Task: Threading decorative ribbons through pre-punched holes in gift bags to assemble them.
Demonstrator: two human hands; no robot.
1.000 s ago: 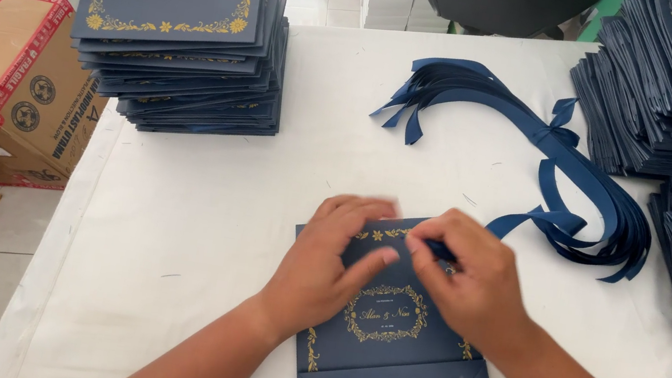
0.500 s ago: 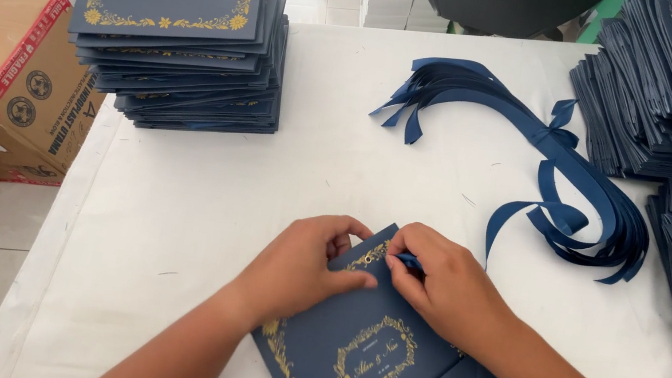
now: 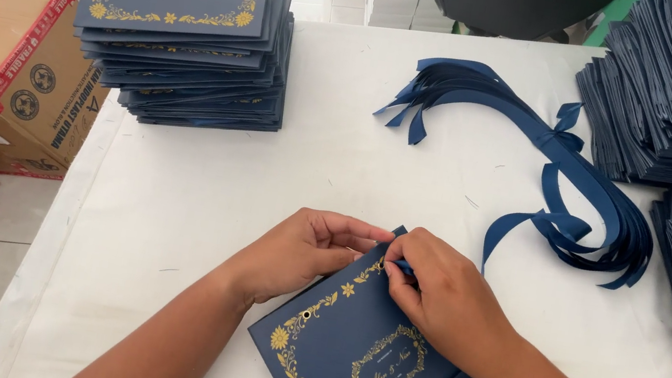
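Navy gold-trimmed bag point(image 3: 367, 360) lies flat and skewed at the table point(image 3: 200, 194) near edge. Left hand point(image 3: 304, 251) pins its top corner, fingers curled; right hand point(image 3: 440, 296) pinches a ribbon end point(image 3: 403, 265) there.

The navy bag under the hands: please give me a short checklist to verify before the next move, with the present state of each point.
1. Navy bag lies flat on the white table: ok, though turned at an angle.
2. Left hand steadies the bag's top corner: ok.
3. Right hand pinches a bit of blue ribbon at the top edge: ok.
4. Ribbon is through its hole: cannot tell, the fingers cover it.
5. Second punched hole is open and free: ok.
6. Spare ribbon bundle lies near the right hand: ok.
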